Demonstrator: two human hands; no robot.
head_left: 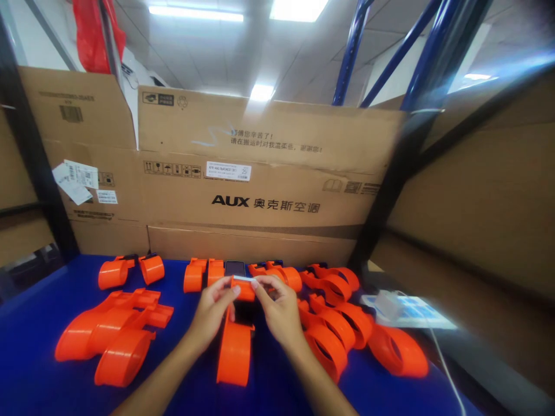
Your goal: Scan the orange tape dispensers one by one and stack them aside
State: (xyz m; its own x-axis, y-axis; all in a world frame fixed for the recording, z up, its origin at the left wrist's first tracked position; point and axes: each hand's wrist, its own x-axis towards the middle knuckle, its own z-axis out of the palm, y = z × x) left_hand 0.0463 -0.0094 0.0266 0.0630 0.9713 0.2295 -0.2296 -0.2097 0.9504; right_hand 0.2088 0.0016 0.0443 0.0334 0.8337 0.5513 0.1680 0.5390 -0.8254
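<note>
Head view looks down on an orange dispenser [235, 341] lying lengthwise on the blue table [34, 323], its round end toward the person and its narrow front end pointing away. Both hands meet at that front end. The left hand [212, 312] comes in from the left with thumb and forefinger closed on the left corner of the tip; the right hand [280, 309] mirrors it from the right, fingers pinched on the other corner. A thin pale strip [243, 279] runs along the top edge between the two sets of fingertips, and gripping from both sides looks like a way to keep it level while it is pressed or seated. What the strip is made of I cannot tell. The table carries the dispenser's weight, so the hands only need to steady the tip.

Just behind the fingers a dark phone-like object [235, 268] stands among more orange pieces. A heap of dispensers [115, 332] lies to the left, well apart from the hands. A second overlapping row [347, 326] lies close to the right wrist. Keeping two groups apart suggests sorting, though which is which I cannot tell. Cardboard boxes [264, 173] wall off the back of the table, and a white charger [385, 303] with its cable sits at the right edge.
</note>
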